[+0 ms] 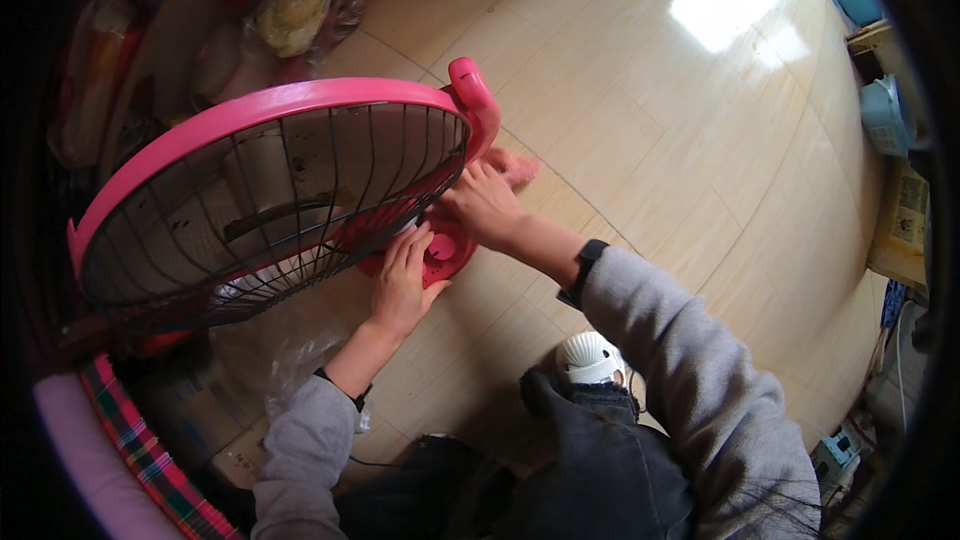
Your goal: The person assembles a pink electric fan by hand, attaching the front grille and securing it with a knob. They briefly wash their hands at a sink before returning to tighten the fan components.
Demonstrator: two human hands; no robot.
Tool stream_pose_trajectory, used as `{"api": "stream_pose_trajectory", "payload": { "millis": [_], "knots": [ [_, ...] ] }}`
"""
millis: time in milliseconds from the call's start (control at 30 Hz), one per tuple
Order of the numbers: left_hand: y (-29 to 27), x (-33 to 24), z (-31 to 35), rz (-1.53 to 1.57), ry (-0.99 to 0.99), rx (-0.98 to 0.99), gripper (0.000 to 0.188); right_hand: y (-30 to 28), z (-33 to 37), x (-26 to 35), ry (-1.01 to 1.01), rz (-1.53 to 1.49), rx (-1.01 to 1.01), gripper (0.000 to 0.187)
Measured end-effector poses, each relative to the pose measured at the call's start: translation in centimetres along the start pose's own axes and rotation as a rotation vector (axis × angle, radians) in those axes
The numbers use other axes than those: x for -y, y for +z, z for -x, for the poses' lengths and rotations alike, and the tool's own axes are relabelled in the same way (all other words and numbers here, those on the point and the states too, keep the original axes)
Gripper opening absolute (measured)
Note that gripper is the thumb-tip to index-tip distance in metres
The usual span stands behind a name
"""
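— Where was the pink heater (270, 190) when you had both hands on it?

— It sat on the wooden floor (640, 140), dish tilted toward your left. Your left hand (402, 280) lay flat, fingers together, on the round pink base (445, 252), likely to steady it.

— And your right hand (485, 202)?

— It was closed around a pink cloth (515, 168), pressed against the stem under the handle (472, 90), seemingly so you could wipe there.
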State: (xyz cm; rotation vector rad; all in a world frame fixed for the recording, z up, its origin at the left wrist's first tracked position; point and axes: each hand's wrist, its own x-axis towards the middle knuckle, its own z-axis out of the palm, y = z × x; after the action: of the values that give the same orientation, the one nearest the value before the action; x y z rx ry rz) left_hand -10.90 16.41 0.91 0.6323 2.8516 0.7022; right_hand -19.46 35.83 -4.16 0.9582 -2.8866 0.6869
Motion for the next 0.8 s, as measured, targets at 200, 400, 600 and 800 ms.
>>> {"api": "stream_pose_trajectory", "payload": {
  "millis": [200, 400, 600, 800],
  "knots": [
    [-0.1, 0.1, 0.2, 0.010, -0.007, 0.032, 0.080, -1.0, 4.6, -1.0, -0.055, -0.096, 0.201, 0.066],
    [-0.4, 0.1, 0.3, 0.000, 0.013, 0.039, 0.080, 0.4, -0.9, -0.9, 0.124, 0.010, 0.090, 0.040],
    [-0.1, 0.1, 0.4, 0.008, -0.008, 0.018, 0.079, 0.2, 0.9, -1.2, -0.034, -0.119, 0.040, 0.046],
    [-0.3, 0.2, 0.4, 0.028, -0.007, 0.040, 0.079, -1.5, 5.7, -2.6, -0.071, -0.257, 0.195, 0.062]
  ]
}}
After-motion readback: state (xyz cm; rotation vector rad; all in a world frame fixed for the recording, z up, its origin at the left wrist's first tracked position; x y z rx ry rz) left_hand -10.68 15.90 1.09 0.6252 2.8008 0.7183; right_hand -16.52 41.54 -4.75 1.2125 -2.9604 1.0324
